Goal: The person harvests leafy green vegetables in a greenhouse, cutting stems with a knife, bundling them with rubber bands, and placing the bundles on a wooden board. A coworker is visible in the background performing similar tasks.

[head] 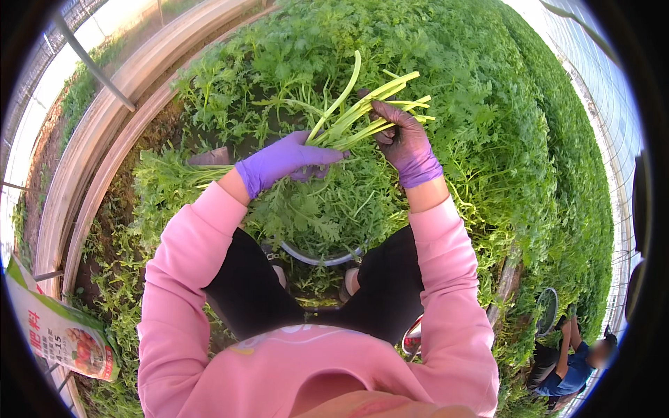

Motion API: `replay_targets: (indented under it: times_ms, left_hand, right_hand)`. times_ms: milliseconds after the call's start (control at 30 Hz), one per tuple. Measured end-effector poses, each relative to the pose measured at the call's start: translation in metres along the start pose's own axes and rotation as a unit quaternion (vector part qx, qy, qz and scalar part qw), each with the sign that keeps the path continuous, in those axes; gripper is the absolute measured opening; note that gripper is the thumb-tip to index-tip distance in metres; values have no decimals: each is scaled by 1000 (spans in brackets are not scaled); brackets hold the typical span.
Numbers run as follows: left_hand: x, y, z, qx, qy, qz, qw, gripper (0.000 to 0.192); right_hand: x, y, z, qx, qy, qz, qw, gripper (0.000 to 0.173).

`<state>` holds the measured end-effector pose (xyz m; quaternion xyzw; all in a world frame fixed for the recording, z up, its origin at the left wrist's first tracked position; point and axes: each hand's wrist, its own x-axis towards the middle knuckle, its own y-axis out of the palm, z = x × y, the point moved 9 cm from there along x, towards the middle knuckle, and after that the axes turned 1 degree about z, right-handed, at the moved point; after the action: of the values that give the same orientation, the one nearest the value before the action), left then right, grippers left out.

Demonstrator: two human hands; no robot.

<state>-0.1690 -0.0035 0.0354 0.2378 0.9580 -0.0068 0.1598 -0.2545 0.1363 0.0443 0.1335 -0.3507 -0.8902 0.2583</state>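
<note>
Between my two gloved hands lies a bunch of leafy green stems (360, 112), cut ends pointing right. My left hand (290, 159), in a purple glove, grips the bunch's leafy part, and most of the leaves are hidden by it. My right hand (405, 138), its purple glove stained dark on the fingers, closes around the stems near the cut ends. Under both hands, between my knees, a round basin (321, 260) is heaped with loose feathery greens (324, 214). Beside my left wrist lies another bundle of greens (172, 175), next to a flat brownish piece (210, 157) I cannot identify.
A dense bed of growing greens (444, 47) spreads ahead and right. Wooden-looking edging (112, 112) and a metal pole (94, 62) stand at left. A printed fertilizer sack (68, 334) lies lower left. At far right a person (567, 373) crouches by another basin (547, 312).
</note>
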Motion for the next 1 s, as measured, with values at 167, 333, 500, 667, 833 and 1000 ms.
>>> replay_targets:
  times_ms: [167, 333, 500, 667, 833, 1000]
  left_hand:
    - [-5, -12, 2, -18, 22, 12, 1000, 33]
    - [-12, -28, 1, -50, 48, -24, 997, 31]
    - [-7, -12, -1, -71, 52, 13, 996, 31]
    - [-2, -5, -4, -54, 57, -4, 997, 34]
    - [3, 2, -11, -3, 66, -9, 998, 33]
    - [1, -4, -6, 39, 43, -62, 996, 37]
  right_hand:
    - [-9, -62, 85, 147, -158, -26, 976, 38]
    - [-30, -115, 73, -412, 55, -258, 872, 67]
    - [-14, -14, -18, -199, 65, 152, 966, 80]
    - [-3, 2, -4, -216, -41, -65, 973, 22]
    - [-15, -2, 26, -180, -135, -121, 967, 22]
    - [-28, -40, 73, -60, -232, -184, 953, 29]
